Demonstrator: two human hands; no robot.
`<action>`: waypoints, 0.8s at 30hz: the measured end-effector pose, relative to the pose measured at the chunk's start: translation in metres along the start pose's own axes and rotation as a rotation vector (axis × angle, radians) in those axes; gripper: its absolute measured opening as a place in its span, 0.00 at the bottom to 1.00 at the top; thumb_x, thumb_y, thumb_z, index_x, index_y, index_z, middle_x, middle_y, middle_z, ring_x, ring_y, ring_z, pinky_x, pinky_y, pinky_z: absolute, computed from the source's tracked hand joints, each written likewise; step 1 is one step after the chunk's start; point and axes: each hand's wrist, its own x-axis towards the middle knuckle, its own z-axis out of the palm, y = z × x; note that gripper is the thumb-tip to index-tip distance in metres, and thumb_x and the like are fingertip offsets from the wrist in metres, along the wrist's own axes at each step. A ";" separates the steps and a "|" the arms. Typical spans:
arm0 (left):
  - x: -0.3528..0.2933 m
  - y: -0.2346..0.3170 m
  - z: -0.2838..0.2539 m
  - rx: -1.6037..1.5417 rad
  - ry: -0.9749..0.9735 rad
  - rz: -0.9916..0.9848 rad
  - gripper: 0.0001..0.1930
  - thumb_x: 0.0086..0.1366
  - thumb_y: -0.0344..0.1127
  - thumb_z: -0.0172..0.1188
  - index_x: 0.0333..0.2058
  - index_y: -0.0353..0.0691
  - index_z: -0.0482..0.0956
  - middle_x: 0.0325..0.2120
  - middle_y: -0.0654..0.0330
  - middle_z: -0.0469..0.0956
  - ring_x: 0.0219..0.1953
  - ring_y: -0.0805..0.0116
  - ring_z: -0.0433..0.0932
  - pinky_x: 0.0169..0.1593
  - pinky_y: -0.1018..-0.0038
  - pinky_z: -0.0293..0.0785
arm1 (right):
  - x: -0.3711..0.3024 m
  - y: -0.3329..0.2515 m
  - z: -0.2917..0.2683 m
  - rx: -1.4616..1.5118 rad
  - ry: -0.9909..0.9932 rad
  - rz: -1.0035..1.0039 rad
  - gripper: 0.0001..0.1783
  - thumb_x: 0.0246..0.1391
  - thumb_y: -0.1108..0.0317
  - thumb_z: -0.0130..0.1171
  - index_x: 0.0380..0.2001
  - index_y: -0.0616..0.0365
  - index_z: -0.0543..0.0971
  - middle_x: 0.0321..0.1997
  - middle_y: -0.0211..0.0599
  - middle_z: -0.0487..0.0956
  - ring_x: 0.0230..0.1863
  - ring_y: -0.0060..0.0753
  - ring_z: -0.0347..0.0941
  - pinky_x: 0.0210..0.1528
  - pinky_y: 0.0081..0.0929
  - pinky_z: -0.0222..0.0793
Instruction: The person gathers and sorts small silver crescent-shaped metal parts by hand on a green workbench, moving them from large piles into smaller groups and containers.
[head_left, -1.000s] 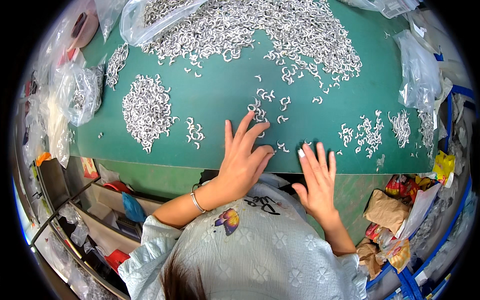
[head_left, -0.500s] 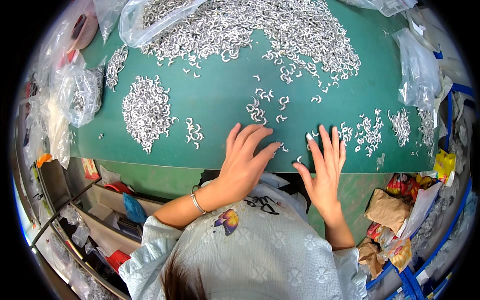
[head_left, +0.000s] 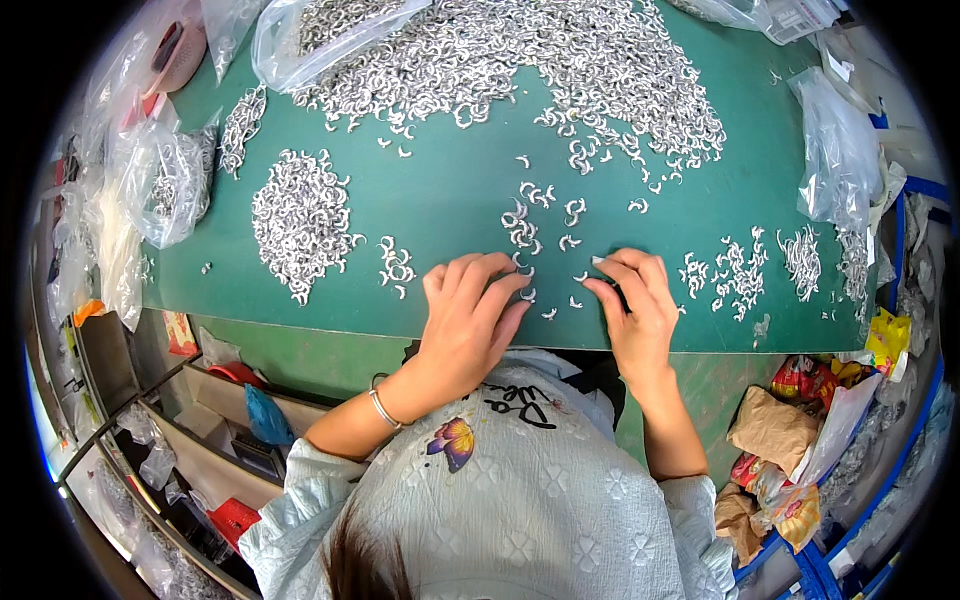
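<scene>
My left hand rests at the near side of the green table, fingers curled and thumb and forefinger drawn together. White slivers show at its tips; whether they are nails or pieces is unclear. Just beyond lies a small cluster of silvery crescent-shaped metal pieces. To the right, my right hand is bent over the tabletop, thumb and forefinger apart, with no piece visible between them. A few loose crescents lie between the two hands. A small group of crescents sits left of my left hand.
A large heap of crescents covers the far side of the green table. At left is a round pile; at right, smaller piles. Clear plastic bags line both sides. Open drawers stand below left.
My left hand has drawn slightly left and its fingers have curled in. My right hand's straight fingers have bent, its thumb nearing the forefinger. The view has shifted slightly.
</scene>
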 end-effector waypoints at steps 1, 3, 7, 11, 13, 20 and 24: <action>0.003 0.002 0.001 -0.012 -0.002 -0.011 0.16 0.53 0.27 0.68 0.42 0.41 0.79 0.43 0.59 0.73 0.46 0.59 0.70 0.50 0.62 0.59 | 0.001 -0.002 0.003 0.025 -0.015 -0.005 0.18 0.38 0.82 0.70 0.37 0.65 0.80 0.39 0.40 0.76 0.36 0.39 0.72 0.36 0.32 0.70; 0.006 0.000 0.002 -0.010 -0.001 -0.012 0.16 0.54 0.27 0.67 0.42 0.41 0.79 0.43 0.59 0.72 0.45 0.60 0.70 0.50 0.64 0.59 | 0.002 -0.006 0.001 0.039 -0.019 0.065 0.18 0.38 0.82 0.70 0.37 0.65 0.80 0.39 0.40 0.76 0.38 0.41 0.73 0.38 0.33 0.71; 0.003 -0.006 0.002 -0.002 -0.005 0.015 0.15 0.55 0.26 0.66 0.42 0.40 0.79 0.42 0.59 0.73 0.43 0.61 0.71 0.48 0.65 0.60 | -0.004 -0.008 -0.004 0.028 -0.030 0.153 0.17 0.40 0.82 0.69 0.38 0.65 0.80 0.39 0.41 0.76 0.39 0.43 0.74 0.39 0.34 0.71; -0.001 -0.004 0.002 -0.032 -0.016 -0.002 0.15 0.55 0.26 0.66 0.42 0.40 0.79 0.42 0.59 0.73 0.44 0.61 0.71 0.48 0.66 0.60 | 0.004 -0.014 0.011 0.118 -0.103 0.060 0.14 0.43 0.83 0.66 0.37 0.65 0.79 0.38 0.41 0.76 0.39 0.43 0.74 0.40 0.33 0.72; -0.003 -0.006 0.000 -0.034 -0.015 -0.010 0.15 0.55 0.25 0.65 0.43 0.40 0.79 0.42 0.58 0.73 0.44 0.60 0.72 0.48 0.66 0.60 | 0.010 -0.019 0.018 0.140 -0.148 -0.005 0.13 0.43 0.83 0.66 0.36 0.66 0.79 0.38 0.41 0.76 0.39 0.42 0.74 0.40 0.33 0.72; 0.006 0.001 0.001 -0.065 0.008 0.055 0.19 0.55 0.23 0.63 0.47 0.37 0.78 0.46 0.58 0.74 0.46 0.58 0.73 0.49 0.64 0.62 | 0.012 -0.023 0.012 0.156 -0.192 0.010 0.13 0.44 0.83 0.65 0.37 0.66 0.79 0.39 0.42 0.76 0.39 0.44 0.74 0.39 0.36 0.72; 0.004 -0.005 0.004 -0.045 0.015 0.068 0.20 0.54 0.23 0.61 0.49 0.35 0.76 0.49 0.57 0.73 0.50 0.57 0.71 0.49 0.63 0.63 | 0.012 -0.027 0.005 0.174 -0.204 0.072 0.13 0.45 0.82 0.65 0.38 0.65 0.80 0.38 0.42 0.78 0.38 0.44 0.74 0.40 0.35 0.72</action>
